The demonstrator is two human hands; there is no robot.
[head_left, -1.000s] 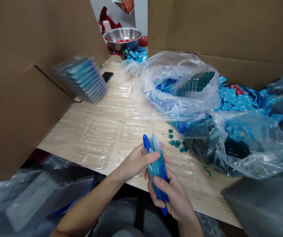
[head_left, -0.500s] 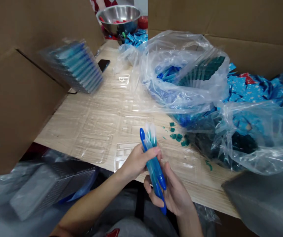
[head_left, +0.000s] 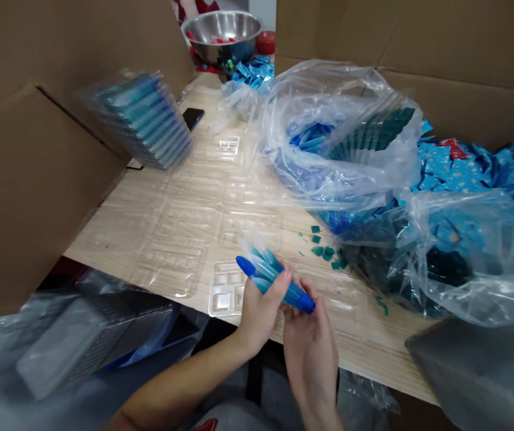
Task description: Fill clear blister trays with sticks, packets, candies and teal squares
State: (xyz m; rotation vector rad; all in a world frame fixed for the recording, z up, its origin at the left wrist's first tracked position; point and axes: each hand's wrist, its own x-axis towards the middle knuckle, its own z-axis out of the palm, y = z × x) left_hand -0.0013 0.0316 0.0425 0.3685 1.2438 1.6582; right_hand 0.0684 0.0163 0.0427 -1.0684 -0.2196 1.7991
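Observation:
A small bundle of slim blue plastic pens (head_left: 279, 280), with translucent teal bodies and clear or dark blue tips, is held over the table's near edge. My left hand (head_left: 260, 314) is closed around the middle of the bundle, thumb on top. At its lower right end, the fingers of my right hand (head_left: 313, 344) are closed on the dark blue tips. Some of the pens are blurred. Below the bundle, clear plastic trays (head_left: 225, 293) lie flat on the wooden table (head_left: 243, 209).
A clear bag (head_left: 337, 173) of blue pieces stands at right, near dark green squares (head_left: 324, 251) and blue packets (head_left: 454, 170). Left are a stack of ribbed clear packs (head_left: 144, 123), a phone (head_left: 192, 118) and cardboard (head_left: 27, 149). A metal bowl (head_left: 221, 30) stands behind.
The bundle has turned from nearly upright to slanting down rightward. The dark blue tips at its lower end are drawn together, and my right hand has moved up onto them.

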